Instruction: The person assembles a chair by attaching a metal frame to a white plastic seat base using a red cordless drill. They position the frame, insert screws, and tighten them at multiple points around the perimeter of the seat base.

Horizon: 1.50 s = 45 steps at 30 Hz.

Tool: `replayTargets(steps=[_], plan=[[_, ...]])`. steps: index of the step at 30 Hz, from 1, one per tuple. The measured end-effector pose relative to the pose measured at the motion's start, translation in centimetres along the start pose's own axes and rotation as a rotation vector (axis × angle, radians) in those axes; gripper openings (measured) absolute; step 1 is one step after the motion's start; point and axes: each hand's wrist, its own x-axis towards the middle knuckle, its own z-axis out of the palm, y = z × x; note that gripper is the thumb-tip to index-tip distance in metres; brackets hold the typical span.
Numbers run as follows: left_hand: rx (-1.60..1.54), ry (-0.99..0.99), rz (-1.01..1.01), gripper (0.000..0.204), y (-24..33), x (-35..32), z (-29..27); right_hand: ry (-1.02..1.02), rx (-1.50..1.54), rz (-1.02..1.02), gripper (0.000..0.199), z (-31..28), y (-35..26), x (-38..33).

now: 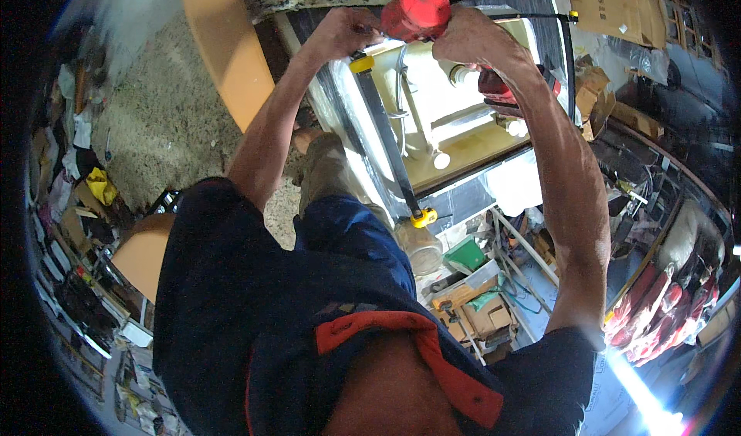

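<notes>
Both my hands are at the far edge of a frame-like box with brightly lit cream inner surfaces (455,162). My right hand (469,38) is closed around a red power tool with a round end (417,11); most of its grip is hidden. Just left of the tool, my left hand (349,33) is closed with bent fingers at the frame's edge, and what it pinches cannot be made out. A black bar clamp with yellow ends (388,139) lies along the box's left side. Under my right forearm, another red and black tool (500,89) is partly hidden.
A curved tan panel (228,50) stands left of the box on speckled floor (166,119). Nearer are a green container (465,254) and cardboard pieces (488,319). Plastic-wrapped red items (664,305) lie at right, a cardboard box (617,8) at far right. Clutter lines the left.
</notes>
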Motion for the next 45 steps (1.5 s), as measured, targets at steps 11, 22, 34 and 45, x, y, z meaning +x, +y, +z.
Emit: replayTargets(steps=[11, 22, 34, 45], plan=[[-0.054, -0.046, 0.149, 0.021, 2.3, 1.1, 0.5, 0.179, -0.054, -0.155, 0.025, 0.7, 1.4, -0.3], [-0.092, -0.055, 0.227, 0.018, -0.1, 1.0, 0.8, 0.106, -0.035, -0.077, 0.022, 1.1, 0.7, 0.2], [-0.094, -0.110, 0.199, 0.031, -1.2, 1.3, 0.8, -0.042, -0.012, 0.030, 0.026, -0.9, -0.5, 0.3], [-0.038, -0.082, 0.192, 0.021, -1.8, 1.2, 1.2, -0.139, -0.250, -0.013, 0.021, -2.6, -4.2, 0.7]])
